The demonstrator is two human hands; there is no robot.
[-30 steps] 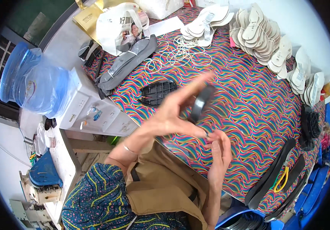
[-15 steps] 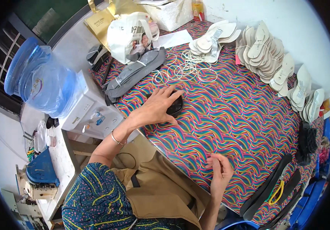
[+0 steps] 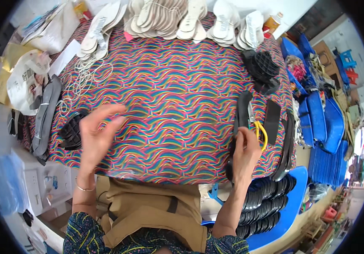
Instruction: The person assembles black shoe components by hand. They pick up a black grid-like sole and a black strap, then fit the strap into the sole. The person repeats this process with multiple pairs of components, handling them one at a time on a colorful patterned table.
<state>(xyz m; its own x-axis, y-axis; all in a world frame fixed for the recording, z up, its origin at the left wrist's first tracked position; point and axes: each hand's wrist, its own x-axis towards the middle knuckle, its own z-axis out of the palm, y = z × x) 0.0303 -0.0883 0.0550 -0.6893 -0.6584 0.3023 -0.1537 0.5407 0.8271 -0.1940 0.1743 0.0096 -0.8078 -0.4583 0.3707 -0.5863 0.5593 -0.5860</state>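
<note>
My left hand (image 3: 97,137) is raised over the left part of the patterned tabletop (image 3: 169,106), thumb and fingers bent but apart, with nothing in them. Just left of it lies a black moulded piece with a ridged grid (image 3: 71,132), partly hidden by the hand. At the right side, my right hand (image 3: 247,154) has its fingers bent together over a long black strip (image 3: 244,108). The fingers seem to pinch the strip's edge, though the contact is partly hidden. Yellow-handled scissors (image 3: 263,135) lie right beside that hand.
Tied bundles of pale insole shapes (image 3: 161,19) line the far edge. Loose white cord (image 3: 80,82) and a grey bundle of strips (image 3: 46,116) lie at left. More black gridded pieces (image 3: 262,70) sit far right. A blue bin (image 3: 298,186) of black soles stands below the table.
The view has swung to the right. My left hand has lifted off the black gridded piece, which stays on the table. My right hand has reached the black strip beside the scissors.
</note>
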